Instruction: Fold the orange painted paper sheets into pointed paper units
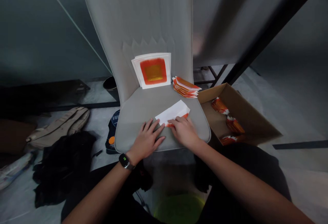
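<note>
A folded sheet of joss paper (172, 112), white outside with an orange-red strip at its lower edge, lies on the grey chair seat (138, 108). My left hand (146, 138) rests flat with fingers spread, its fingertips at the paper's left end. At the lower right edge my right hand (185, 130) has its fingers bent and pressed together on the paper; its thumb is hard to make out. Behind, a stack of square white sheets (153, 71) with orange and gold centres leans on the chair back. A pile of folded papers (185, 88) sits to its right.
Right of the chair, an open cardboard box (258, 121) holds several bundles of folded orange papers (234, 125). On the left floor lie a beige bag (60, 126) and black cloth (64, 162). A dark bin (110, 84) stands behind. Below the seat is something yellow-green (179, 207).
</note>
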The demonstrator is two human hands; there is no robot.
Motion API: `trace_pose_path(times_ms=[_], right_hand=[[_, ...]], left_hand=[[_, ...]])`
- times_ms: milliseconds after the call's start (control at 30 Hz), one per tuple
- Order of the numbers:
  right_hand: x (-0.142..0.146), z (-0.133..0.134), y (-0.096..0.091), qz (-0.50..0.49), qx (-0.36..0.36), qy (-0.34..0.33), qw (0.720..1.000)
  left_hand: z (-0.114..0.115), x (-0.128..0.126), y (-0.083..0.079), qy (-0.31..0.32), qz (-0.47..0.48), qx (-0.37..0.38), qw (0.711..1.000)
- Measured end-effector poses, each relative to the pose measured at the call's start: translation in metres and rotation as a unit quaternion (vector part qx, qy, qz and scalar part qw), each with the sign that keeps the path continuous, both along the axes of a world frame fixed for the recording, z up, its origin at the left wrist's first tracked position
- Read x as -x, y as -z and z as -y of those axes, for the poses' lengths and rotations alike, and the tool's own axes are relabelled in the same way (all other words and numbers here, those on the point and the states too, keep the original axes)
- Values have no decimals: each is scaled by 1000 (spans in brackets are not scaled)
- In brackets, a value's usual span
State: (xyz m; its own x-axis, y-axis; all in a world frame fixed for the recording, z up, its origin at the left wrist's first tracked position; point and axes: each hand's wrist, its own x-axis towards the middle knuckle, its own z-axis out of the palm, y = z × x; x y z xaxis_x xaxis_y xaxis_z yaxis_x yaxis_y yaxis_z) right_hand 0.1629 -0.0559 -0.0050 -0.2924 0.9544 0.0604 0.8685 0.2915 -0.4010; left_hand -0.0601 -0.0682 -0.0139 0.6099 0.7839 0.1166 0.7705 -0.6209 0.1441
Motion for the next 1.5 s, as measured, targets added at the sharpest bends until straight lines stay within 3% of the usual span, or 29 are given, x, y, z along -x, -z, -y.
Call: trace_pose_path(times_ms=[133,333,433,600,767,867,1000,1167,1500], right_hand=[[9,20,-7,83,-26,-31,996],[12,32,-24,97,-19,-30,995],[-16,15,-33,66,0,2,998],[-74,-28,-30,-11,69,171,983],[-76,-49,-7,-77,97,136,983],[-67,-55,0,-70,90,112,987],[-64,-65,5,-92,90,105,986],[-65,-80,9,-139,85,163,973],[-63,-97,10,-174,102,207,957]], left_hand=[[-2,1,-2,1,7,9,1000],[-7,-1,-6,-9,36,10,999],[-12,-6,-6,-28,56,1,998],[-25,-21,-6,-76,93,-17,993],[-37,-41,-7,-118,95,-25,988],[-38,-57,-8,-87,75,-44,992],[-34,-80,-6,8,52,-40,998],[-32,-90,2,87,26,-17,996],[-42,-80,-7,100,20,-11,995]])
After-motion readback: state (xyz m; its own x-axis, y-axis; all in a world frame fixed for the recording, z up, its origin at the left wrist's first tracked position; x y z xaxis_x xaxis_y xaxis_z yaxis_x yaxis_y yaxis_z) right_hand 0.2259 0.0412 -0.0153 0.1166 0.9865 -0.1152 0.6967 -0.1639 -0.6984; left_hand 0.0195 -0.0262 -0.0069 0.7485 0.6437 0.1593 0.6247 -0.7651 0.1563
